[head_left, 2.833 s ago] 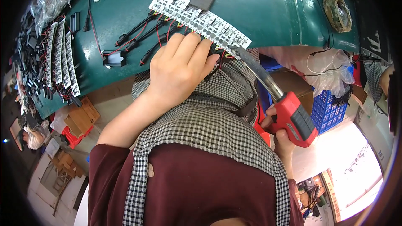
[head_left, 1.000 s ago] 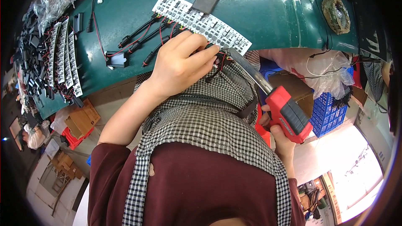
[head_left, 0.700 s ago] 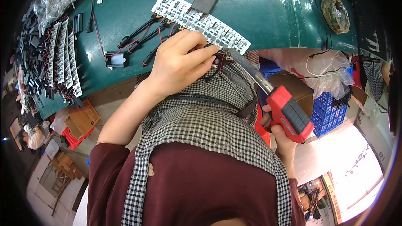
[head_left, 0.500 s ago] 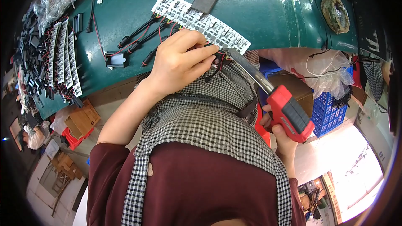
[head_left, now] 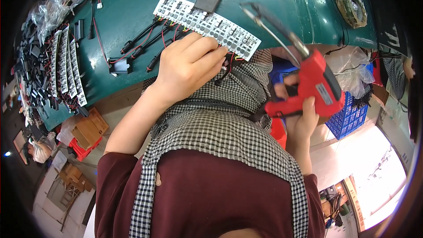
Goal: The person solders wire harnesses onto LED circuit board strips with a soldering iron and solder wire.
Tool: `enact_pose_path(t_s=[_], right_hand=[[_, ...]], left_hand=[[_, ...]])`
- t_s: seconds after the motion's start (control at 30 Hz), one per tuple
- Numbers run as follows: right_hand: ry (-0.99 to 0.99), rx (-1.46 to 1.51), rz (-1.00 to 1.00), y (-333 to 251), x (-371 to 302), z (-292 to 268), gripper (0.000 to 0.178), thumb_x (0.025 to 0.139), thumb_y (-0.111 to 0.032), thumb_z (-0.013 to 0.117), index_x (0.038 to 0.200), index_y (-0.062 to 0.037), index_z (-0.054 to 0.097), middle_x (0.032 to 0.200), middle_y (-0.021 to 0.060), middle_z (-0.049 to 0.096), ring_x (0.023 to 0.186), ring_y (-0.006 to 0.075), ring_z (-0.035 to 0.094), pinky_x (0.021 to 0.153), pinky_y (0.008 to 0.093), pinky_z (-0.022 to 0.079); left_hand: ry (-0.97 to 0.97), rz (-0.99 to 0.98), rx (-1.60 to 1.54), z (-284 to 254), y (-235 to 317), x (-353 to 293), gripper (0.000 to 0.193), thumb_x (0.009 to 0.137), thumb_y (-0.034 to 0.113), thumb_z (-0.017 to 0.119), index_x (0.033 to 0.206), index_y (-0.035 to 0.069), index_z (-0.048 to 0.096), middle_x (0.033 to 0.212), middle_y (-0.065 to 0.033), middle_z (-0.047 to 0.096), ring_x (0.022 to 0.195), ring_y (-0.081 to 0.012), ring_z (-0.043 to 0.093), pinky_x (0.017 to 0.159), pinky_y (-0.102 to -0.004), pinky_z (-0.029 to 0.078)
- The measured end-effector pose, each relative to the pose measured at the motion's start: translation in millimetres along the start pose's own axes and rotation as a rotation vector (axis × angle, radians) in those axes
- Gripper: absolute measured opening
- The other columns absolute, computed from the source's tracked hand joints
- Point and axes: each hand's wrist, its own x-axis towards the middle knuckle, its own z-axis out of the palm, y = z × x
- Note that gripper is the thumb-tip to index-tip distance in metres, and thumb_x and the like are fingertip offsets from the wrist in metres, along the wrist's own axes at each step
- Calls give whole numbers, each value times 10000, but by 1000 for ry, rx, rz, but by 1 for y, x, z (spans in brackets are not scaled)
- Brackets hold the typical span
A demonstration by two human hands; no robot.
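Green table (head_left: 273,13) before you, your left hand (head_left: 187,68) pinches wires against the half-wired circuit-board strip (head_left: 207,24), while your right hand (head_left: 299,114) grips the lifted red soldering gun (head_left: 315,83).

One red soldering gun (head_left: 315,86), two hands, and one long white circuit strip (head_left: 207,20) on the green bench (head_left: 273,0); left of the strip, about four similar strips (head_left: 68,68); right, one tape roll (head_left: 351,1).
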Motion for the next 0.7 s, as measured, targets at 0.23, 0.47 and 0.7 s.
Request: enact_pose_path(t_s=[0.23,0.47,0.7], right_hand=[[-183,112,-93,10,33,21,733,876,-447,564,1342,57,306,1290,221,451,1226,433,427,1018,488,363],[-181,78,-118,14,30,20,757,870,-446,572,1356,59,287,1322,236,414,1247,444,396,1036,496,338],[-111,-121,3,-5,-18,-16,731,785,-529,643,1176,70,490,1022,162,605,770,199,627,656,287,505]], left_hand=[[-21,87,148,4,6,3,284,566,0,717,841,-13,651,789,-57,576,618,-183,547,517,-283,448],[-32,137,231,8,7,1,284,568,1,705,846,-15,647,812,-61,584,625,-179,552,535,-272,463],[-6,78,253,10,13,-2,274,588,-3,695,857,-16,644,815,-66,583,628,-176,555,530,-272,460]])
